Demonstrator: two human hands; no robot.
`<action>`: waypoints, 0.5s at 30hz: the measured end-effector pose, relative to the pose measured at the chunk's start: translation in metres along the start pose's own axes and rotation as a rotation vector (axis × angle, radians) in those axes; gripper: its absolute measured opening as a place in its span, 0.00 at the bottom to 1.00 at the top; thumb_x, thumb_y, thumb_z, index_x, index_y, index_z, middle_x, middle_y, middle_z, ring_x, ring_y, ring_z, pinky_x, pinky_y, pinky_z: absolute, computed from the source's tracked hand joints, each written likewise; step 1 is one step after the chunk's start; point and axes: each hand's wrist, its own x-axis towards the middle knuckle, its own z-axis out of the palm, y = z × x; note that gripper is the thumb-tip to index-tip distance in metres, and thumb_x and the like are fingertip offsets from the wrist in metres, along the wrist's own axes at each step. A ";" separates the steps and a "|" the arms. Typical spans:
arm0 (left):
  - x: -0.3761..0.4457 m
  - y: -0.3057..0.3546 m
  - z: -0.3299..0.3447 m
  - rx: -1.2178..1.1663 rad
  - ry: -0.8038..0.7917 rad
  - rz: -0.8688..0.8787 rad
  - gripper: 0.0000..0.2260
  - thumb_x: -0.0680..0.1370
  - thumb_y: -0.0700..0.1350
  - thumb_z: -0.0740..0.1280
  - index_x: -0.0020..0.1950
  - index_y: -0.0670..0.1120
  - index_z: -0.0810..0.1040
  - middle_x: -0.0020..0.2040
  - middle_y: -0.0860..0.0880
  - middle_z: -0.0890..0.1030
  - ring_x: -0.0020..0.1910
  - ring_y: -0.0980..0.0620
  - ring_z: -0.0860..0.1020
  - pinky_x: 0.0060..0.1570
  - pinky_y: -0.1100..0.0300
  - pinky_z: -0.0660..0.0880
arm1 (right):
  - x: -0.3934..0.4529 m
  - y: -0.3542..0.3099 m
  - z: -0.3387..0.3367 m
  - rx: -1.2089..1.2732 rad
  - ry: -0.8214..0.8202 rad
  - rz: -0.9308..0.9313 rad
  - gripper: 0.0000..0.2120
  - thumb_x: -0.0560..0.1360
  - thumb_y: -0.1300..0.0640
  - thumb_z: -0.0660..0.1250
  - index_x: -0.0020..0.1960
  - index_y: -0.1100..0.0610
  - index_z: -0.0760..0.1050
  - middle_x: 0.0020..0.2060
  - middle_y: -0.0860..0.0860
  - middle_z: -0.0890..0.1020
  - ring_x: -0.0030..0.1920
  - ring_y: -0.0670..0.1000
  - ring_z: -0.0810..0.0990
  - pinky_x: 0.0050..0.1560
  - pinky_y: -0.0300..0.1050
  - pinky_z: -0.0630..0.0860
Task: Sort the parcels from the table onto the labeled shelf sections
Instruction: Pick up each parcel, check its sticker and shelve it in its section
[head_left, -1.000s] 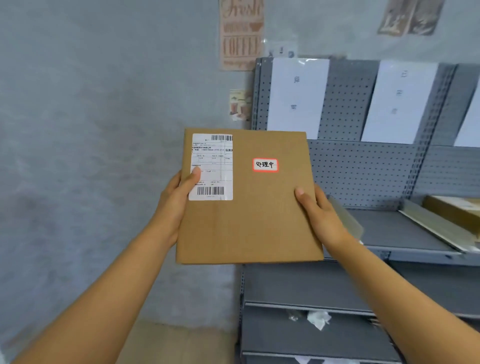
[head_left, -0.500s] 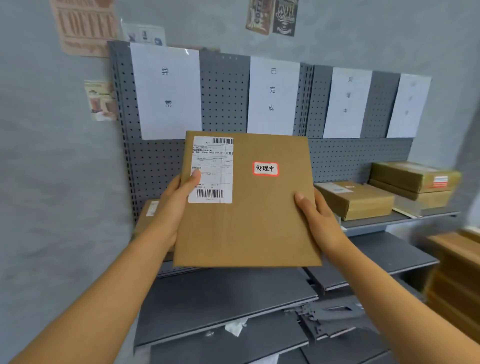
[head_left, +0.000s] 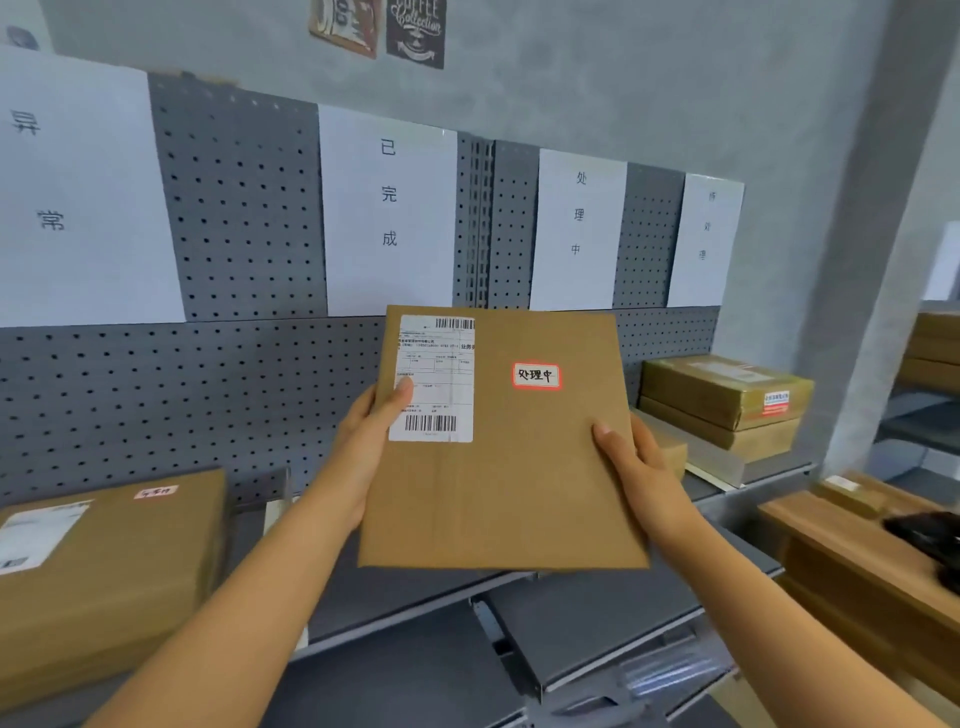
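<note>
Flat parcel (head_left: 501, 441) held up face-on in front of the shelf (head_left: 649, 608), long axis roughly vertical. Gripped at both side edges: left hand (head_left: 366, 447) thumb over the shipping label (head_left: 435, 378), right hand (head_left: 636, 465) thumb on the face, remaining fingers hidden behind. Red-bordered sticker (head_left: 536, 375) reads 处理中. Matching section sign 处理中 (head_left: 578, 228) up and to the right, so target bay lies on the right-hand side. Other signs: 异常 (head_left: 78, 192), 已完成 (head_left: 388, 208); far-right one too blurred. Stacked boxes (head_left: 727, 400) already under the far-right sign. Poster (head_left: 415, 31) reads "Coffee Collection".
</note>
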 end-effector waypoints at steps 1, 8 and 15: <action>0.010 -0.005 0.011 0.002 0.014 -0.007 0.25 0.75 0.60 0.69 0.69 0.52 0.74 0.57 0.49 0.85 0.52 0.50 0.84 0.44 0.54 0.81 | 0.010 0.005 -0.011 0.005 0.006 0.005 0.21 0.79 0.42 0.63 0.69 0.45 0.68 0.59 0.46 0.80 0.54 0.46 0.82 0.49 0.42 0.76; 0.069 -0.035 0.084 0.057 0.046 -0.048 0.36 0.68 0.66 0.74 0.69 0.46 0.73 0.56 0.47 0.85 0.52 0.47 0.84 0.46 0.52 0.81 | 0.082 0.036 -0.081 0.012 -0.009 0.024 0.23 0.79 0.40 0.62 0.71 0.45 0.68 0.59 0.47 0.81 0.56 0.49 0.82 0.53 0.47 0.77; 0.110 -0.074 0.168 0.112 0.143 -0.079 0.28 0.74 0.58 0.72 0.69 0.49 0.70 0.57 0.48 0.83 0.54 0.48 0.83 0.54 0.50 0.79 | 0.170 0.066 -0.161 0.056 -0.071 0.101 0.18 0.79 0.41 0.63 0.64 0.50 0.72 0.55 0.51 0.82 0.52 0.52 0.83 0.46 0.46 0.77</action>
